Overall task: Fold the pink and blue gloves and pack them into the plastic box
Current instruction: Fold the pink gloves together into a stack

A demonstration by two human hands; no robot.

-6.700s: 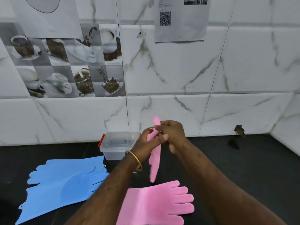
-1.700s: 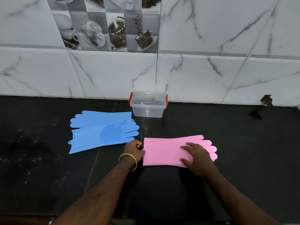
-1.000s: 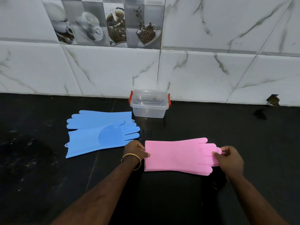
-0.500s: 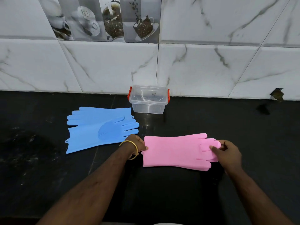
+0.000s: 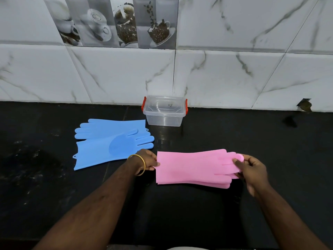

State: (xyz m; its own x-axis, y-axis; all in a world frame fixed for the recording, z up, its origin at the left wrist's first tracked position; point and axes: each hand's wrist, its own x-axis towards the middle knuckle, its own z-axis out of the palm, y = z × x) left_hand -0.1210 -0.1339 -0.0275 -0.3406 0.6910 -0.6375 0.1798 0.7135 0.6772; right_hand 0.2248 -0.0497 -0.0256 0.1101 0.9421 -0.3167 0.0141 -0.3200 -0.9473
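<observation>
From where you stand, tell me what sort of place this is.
Likely a home kitchen: a black stone counter, a marble-look tiled wall with coffee-cup picture tiles, and silicone scrubbing gloves laid out.

What we could not make out

Our right hand (image 5: 252, 170) covered the fingertips of the pink gloves (image 5: 191, 166); the lower glove showed only an edge. One blue glove (image 5: 115, 150) overlapped the other. The mark on the box's lid (image 5: 164, 106) was too small to read.

Black countertop (image 5: 54, 186); white marble wall tiles (image 5: 234, 74); coffee-cup picture tiles (image 5: 124, 24).
</observation>
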